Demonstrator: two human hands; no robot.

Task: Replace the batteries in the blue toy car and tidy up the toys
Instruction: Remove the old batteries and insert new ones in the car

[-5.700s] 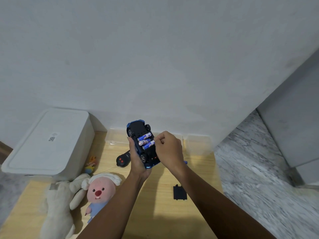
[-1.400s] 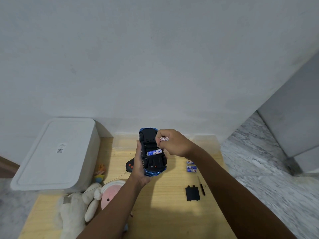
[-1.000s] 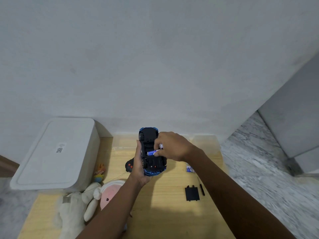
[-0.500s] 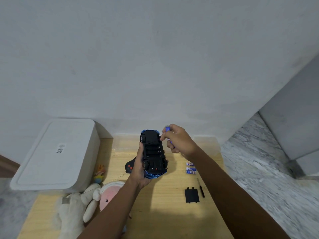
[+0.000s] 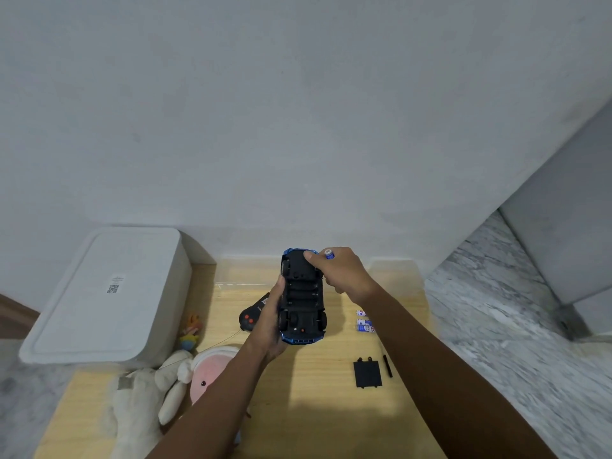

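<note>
the blue toy car (image 5: 303, 298) is held upside down above the middle of the wooden counter (image 5: 314, 412), its black underside facing up and its battery bay open, with the slots showing dark. the left hand (image 5: 270, 323) grips the car along its left side, thumb up on the edge near the bay and fingers curled under the body. the right hand (image 5: 341, 271) is at the car's far end, fingers curled, with the forefinger touching the underside by the far wheels; it pinches a battery (image 5: 328, 253) whose round end pokes out above the knuckles.

on the counter toward the right edge lie a few loose batteries (image 5: 364, 322) in a short row, close together. nearer the front, the black battery cover (image 5: 367, 373) lies flat, and just beside it on the right is a thin black screwdriver (image 5: 387, 366). a black remote control (image 5: 253, 314) with red buttons sits behind the left hand, partly hidden by it.

at the counter's front left corner a white plush rabbit (image 5: 142, 402) lies against a pink-faced plush toy (image 5: 208, 369), the forearm crossing over the latter. a small colourful figure (image 5: 191, 331) sits by the left edge, next to a white lidded storage box (image 5: 106, 293) that stands beside the counter. a clear plastic bin (image 5: 245, 276) stands along the back edge against the wall.
</note>
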